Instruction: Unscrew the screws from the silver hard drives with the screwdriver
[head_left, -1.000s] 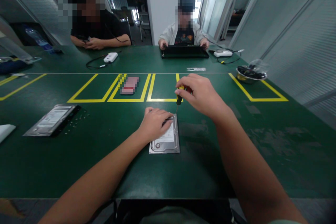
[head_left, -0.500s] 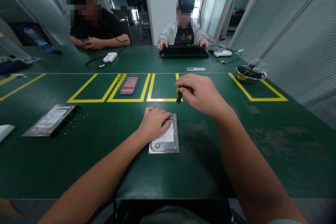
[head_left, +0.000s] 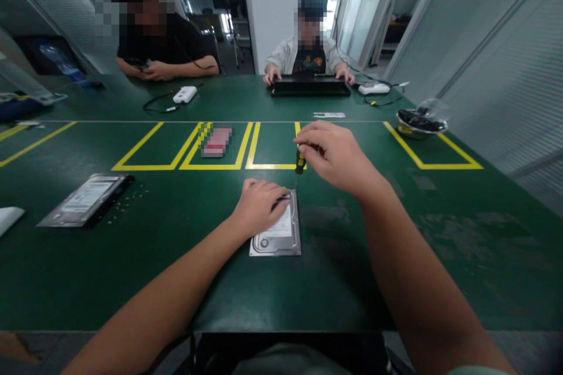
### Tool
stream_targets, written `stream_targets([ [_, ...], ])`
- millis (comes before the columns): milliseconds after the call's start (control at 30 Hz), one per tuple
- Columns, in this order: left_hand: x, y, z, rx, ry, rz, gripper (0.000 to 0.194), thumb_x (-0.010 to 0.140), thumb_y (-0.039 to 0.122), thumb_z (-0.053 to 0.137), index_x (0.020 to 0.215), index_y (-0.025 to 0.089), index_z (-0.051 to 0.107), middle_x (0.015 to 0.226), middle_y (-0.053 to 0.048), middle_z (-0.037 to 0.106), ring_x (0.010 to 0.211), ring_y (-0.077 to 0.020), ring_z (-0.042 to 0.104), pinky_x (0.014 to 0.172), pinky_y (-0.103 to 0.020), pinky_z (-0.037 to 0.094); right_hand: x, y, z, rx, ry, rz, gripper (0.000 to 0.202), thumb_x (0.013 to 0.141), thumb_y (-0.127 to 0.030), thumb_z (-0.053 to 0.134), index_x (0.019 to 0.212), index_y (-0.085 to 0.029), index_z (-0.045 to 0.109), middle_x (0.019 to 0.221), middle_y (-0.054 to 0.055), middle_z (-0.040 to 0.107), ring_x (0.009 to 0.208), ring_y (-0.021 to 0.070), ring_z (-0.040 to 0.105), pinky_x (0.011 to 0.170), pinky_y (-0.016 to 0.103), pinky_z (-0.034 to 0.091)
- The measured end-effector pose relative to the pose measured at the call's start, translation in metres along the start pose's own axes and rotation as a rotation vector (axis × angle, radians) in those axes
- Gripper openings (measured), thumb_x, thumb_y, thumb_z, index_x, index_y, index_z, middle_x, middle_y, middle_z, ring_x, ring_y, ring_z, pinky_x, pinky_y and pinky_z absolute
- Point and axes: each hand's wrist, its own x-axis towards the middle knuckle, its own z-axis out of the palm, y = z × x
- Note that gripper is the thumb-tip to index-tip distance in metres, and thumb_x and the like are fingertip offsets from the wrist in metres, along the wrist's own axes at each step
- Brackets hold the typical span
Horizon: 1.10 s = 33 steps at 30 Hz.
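A silver hard drive (head_left: 280,241) with a white label lies flat on the green table in front of me. My left hand (head_left: 263,206) grips it from the left, its palm and fingers covering the upper left part. In my right hand (head_left: 336,152) is a black and yellow screwdriver (head_left: 300,161), its handle pinched between thumb and fingers. The screwdriver stands nearly upright, its thin shaft reaching down to the drive's far right corner. Whether the tip sits in a screw is too small to see.
To the left lies another hard drive (head_left: 90,199), with several small screws (head_left: 125,202) scattered beside it. Yellow tape marks boxes across the table. A metal bowl (head_left: 420,126) of dark items stands at right. Across the table, one person holds a black tray-like object (head_left: 310,87); another sits at left.
The screwdriver handle has turned slightly in my right hand, showing different yellow patches. My left hand and the hard drive stay in place.
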Motion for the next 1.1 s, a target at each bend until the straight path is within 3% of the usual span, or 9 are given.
stream_targets([
  [167,-0.0001,-0.0006,0.0003,0.000,-0.003,0.000,0.027,0.094,0.036,0.049,0.111,0.026,0.068,0.106,-0.004,0.074,0.095,-0.0255,0.060,0.086,-0.046,0.031,-0.0014,0.0019,-0.0013,-0.007,-0.041,-0.007,0.033,0.087,-0.010,0.047,0.110,-0.020,0.068,0.109,0.006,0.071,0.101,0.0216,0.062,0.091,0.035,0.044],
  [300,0.0000,-0.0009,0.0008,-0.002,-0.003,-0.002,0.027,0.094,0.036,0.049,0.111,0.026,0.068,0.107,-0.004,0.074,0.095,-0.0253,0.060,0.087,-0.046,0.031,0.0002,0.0008,0.0017,-0.034,-0.003,0.005,0.012,0.088,-0.024,0.058,0.094,-0.020,0.066,0.090,0.005,0.065,0.088,0.0208,0.058,0.081,0.032,0.043],
  [400,0.0000,-0.0009,0.0007,-0.005,0.001,-0.003,0.027,0.095,0.035,0.049,0.111,0.027,0.068,0.108,-0.003,0.074,0.095,-0.0251,0.060,0.087,-0.046,0.031,0.0011,-0.0003,0.0039,-0.036,0.040,0.018,0.011,0.087,-0.029,0.061,0.086,-0.019,0.066,0.085,0.005,0.062,0.083,0.0200,0.056,0.076,0.031,0.042],
  [600,0.0000,-0.0005,-0.0003,-0.007,-0.007,0.000,0.027,0.095,0.036,0.048,0.112,0.027,0.068,0.108,-0.003,0.073,0.095,-0.0256,0.060,0.086,-0.046,0.030,-0.0005,-0.0009,0.0005,0.002,0.011,-0.008,0.023,0.085,-0.010,0.051,0.095,-0.017,0.070,0.099,0.007,0.071,0.096,0.0209,0.063,0.087,0.032,0.045],
  [733,-0.0001,0.0000,-0.0007,-0.007,-0.002,-0.001,0.027,0.095,0.035,0.048,0.112,0.027,0.068,0.108,-0.003,0.074,0.096,-0.0256,0.060,0.086,-0.045,0.030,-0.0011,0.0006,-0.0010,-0.018,-0.008,0.012,0.027,0.087,-0.014,0.051,0.107,-0.019,0.069,0.103,0.005,0.072,0.094,0.0207,0.063,0.085,0.032,0.044],
  [900,-0.0002,-0.0004,0.0000,-0.006,-0.001,0.001,0.027,0.095,0.035,0.048,0.112,0.026,0.068,0.108,-0.003,0.074,0.095,-0.0253,0.060,0.085,-0.045,0.030,0.0003,-0.0001,-0.0002,-0.060,0.018,0.013,0.015,0.088,-0.027,0.058,0.092,-0.017,0.069,0.087,0.006,0.065,0.082,0.0197,0.058,0.077,0.031,0.042],
  [1100,0.0001,-0.0001,0.0003,-0.010,-0.007,0.000,0.026,0.095,0.035,0.049,0.111,0.026,0.068,0.108,-0.002,0.074,0.095,-0.0253,0.060,0.086,-0.045,0.029,-0.0001,0.0025,-0.0004,-0.018,0.024,-0.013,0.021,0.087,-0.013,0.053,0.099,-0.016,0.070,0.097,0.006,0.070,0.086,0.0186,0.060,0.078,0.029,0.043],
])
